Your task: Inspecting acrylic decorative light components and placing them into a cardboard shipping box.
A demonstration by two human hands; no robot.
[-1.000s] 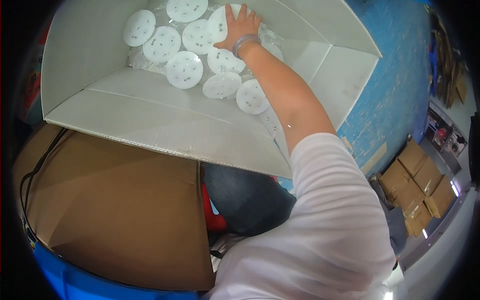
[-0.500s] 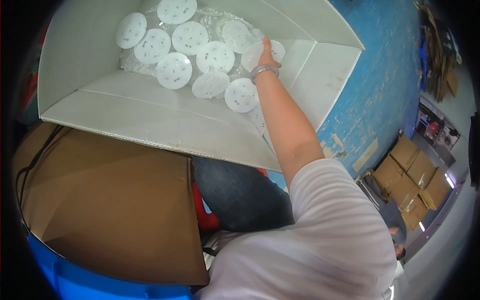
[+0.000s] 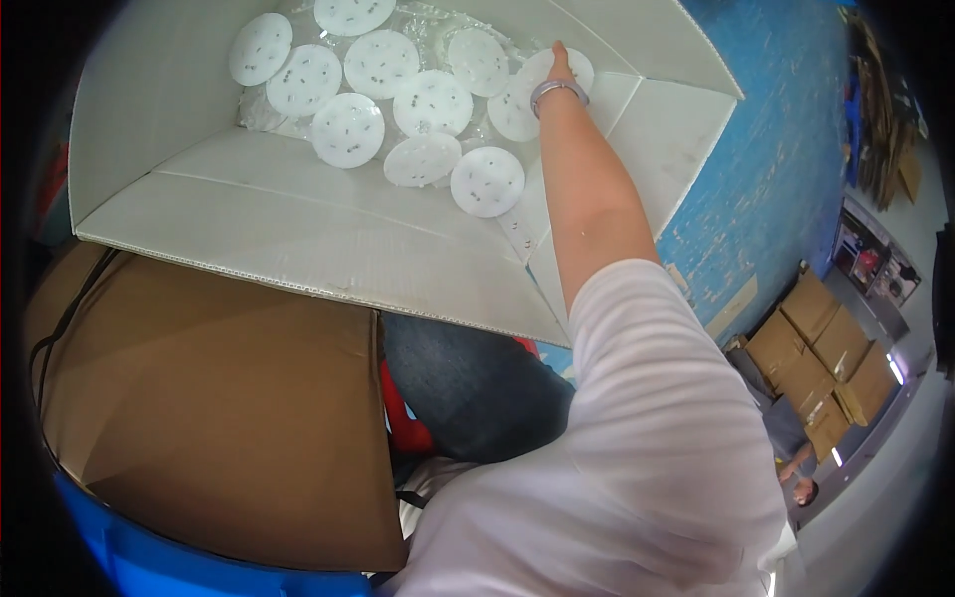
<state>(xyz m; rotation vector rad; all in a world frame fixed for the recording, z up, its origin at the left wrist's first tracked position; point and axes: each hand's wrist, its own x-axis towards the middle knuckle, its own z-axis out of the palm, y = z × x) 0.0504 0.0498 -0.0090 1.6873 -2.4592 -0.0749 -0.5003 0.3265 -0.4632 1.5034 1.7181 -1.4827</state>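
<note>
My right hand, with a bracelet at its wrist, reaches into the far right part of a large open cardboard box, pale inside. It grips a round white disc, the thumb lying along it and the other fingers mostly hidden. Just left of the hand, partly under that disc, is another white disc. Several similar discs with small dark marks lie spread over clear plastic wrapping in the box, one of them a disc near its front right. My left hand is out of sight.
A brown cardboard box stands at the near left, above a blue bin. Right of the box rises a blue wall with peeling paint. Stacked cartons and another person are farther off at the right.
My right hand has moved a little farther away and to the right, the disc shifting with it. More of the disc to its left now shows.
</note>
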